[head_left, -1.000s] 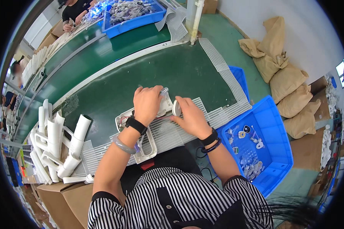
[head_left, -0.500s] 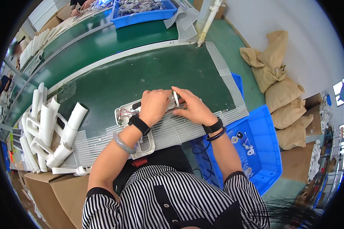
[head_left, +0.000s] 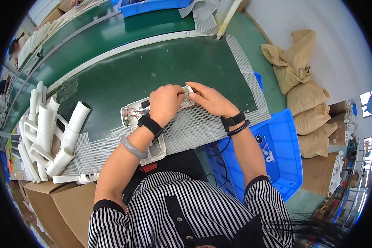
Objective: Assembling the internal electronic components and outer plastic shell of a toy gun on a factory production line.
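A white plastic housing half (head_left: 163, 145) with a looped handle lies on the table edge in front of me. Its hollow side faces up, showing thin red wires (head_left: 132, 111) and a dark cylindrical part (head_left: 145, 103). My left hand (head_left: 165, 104) is closed over the middle of the housing, fingertips pinched near its right end; what they grip is hidden. My right hand (head_left: 213, 101) grips the white right end (head_left: 188, 90) of the housing between thumb and fingers. A small light-coloured piece there is too covered to name.
White tubular housings with handles (head_left: 72, 132) are piled at the left. White mesh matting (head_left: 194, 128) lines the table's near edge. A blue bin (head_left: 287, 161) with small parts stands at the right, brown sacks (head_left: 306, 97) beyond it. Another blue tray (head_left: 153, 6) sits at the far side.
The thin white piece that stood upright in my right fingers no longer shows that way. My right hand has shifted slightly away from me and now holds the housing's end. The view has tilted slightly.
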The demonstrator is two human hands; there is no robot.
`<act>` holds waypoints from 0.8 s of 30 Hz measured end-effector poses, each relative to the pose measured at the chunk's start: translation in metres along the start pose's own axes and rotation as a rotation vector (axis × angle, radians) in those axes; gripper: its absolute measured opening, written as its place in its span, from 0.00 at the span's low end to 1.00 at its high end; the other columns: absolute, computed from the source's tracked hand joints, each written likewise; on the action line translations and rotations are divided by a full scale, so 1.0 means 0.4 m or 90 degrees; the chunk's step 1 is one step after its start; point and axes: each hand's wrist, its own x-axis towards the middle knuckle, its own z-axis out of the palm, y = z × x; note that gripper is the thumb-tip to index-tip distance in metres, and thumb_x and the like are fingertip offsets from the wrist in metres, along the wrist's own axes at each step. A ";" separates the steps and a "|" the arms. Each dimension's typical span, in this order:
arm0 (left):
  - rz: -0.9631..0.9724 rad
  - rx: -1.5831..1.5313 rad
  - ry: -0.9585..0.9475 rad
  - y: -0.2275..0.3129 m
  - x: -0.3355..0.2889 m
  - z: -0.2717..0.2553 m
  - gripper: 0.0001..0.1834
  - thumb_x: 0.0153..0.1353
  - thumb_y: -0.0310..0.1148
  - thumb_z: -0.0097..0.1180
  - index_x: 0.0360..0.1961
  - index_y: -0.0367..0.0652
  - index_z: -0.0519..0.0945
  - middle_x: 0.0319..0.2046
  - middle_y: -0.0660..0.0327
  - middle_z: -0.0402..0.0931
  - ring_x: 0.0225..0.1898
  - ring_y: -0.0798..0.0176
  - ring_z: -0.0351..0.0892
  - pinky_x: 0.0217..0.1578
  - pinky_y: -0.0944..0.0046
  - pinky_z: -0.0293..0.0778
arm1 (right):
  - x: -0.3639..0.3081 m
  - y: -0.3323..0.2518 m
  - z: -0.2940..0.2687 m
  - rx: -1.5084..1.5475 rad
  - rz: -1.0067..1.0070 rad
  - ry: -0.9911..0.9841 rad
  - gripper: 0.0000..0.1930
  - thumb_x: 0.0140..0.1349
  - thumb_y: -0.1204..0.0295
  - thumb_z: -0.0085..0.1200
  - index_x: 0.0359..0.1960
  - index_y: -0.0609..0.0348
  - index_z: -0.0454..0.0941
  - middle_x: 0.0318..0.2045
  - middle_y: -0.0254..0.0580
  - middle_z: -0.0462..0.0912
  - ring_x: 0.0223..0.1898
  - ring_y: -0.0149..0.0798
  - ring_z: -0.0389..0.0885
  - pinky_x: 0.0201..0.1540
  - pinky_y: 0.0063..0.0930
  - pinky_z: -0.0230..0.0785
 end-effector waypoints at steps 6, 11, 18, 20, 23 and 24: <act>0.031 -0.014 0.015 -0.008 0.004 0.002 0.09 0.60 0.32 0.61 0.38 0.42 0.87 0.34 0.53 0.85 0.37 0.47 0.84 0.39 0.52 0.79 | -0.005 0.012 0.022 0.098 -0.020 0.063 0.28 0.70 0.66 0.58 0.68 0.64 0.67 0.48 0.48 0.84 0.41 0.34 0.84 0.47 0.29 0.76; 0.027 -0.007 0.014 -0.013 0.003 0.004 0.09 0.60 0.32 0.61 0.39 0.43 0.87 0.36 0.53 0.85 0.38 0.47 0.84 0.40 0.52 0.79 | 0.000 0.011 0.020 0.060 -0.004 0.060 0.28 0.69 0.66 0.59 0.67 0.65 0.68 0.42 0.47 0.86 0.39 0.33 0.84 0.44 0.29 0.76; 0.030 0.011 0.032 -0.023 0.001 0.031 0.07 0.61 0.36 0.58 0.36 0.48 0.87 0.34 0.59 0.84 0.39 0.50 0.84 0.39 0.47 0.75 | -0.004 0.012 0.023 0.009 -0.001 0.071 0.26 0.67 0.67 0.61 0.64 0.67 0.72 0.35 0.49 0.87 0.34 0.33 0.83 0.39 0.30 0.74; 0.028 0.015 0.026 -0.019 0.004 0.028 0.08 0.59 0.33 0.60 0.36 0.43 0.87 0.35 0.54 0.85 0.38 0.47 0.84 0.40 0.50 0.78 | -0.002 0.013 0.025 0.009 -0.001 0.073 0.26 0.67 0.67 0.61 0.63 0.66 0.73 0.34 0.49 0.87 0.33 0.35 0.84 0.39 0.30 0.74; 0.036 0.023 0.010 -0.021 0.006 0.028 0.08 0.59 0.33 0.60 0.36 0.43 0.86 0.34 0.53 0.84 0.38 0.47 0.84 0.40 0.50 0.78 | -0.001 0.006 0.022 -0.028 0.000 0.071 0.26 0.65 0.67 0.62 0.63 0.63 0.74 0.33 0.48 0.87 0.32 0.39 0.84 0.39 0.32 0.74; 0.035 0.023 0.009 -0.023 0.005 0.029 0.08 0.59 0.33 0.60 0.36 0.43 0.86 0.34 0.53 0.84 0.38 0.47 0.84 0.40 0.50 0.78 | -0.001 0.001 0.020 -0.066 0.001 0.068 0.26 0.65 0.66 0.62 0.63 0.61 0.75 0.33 0.47 0.87 0.32 0.41 0.85 0.40 0.33 0.74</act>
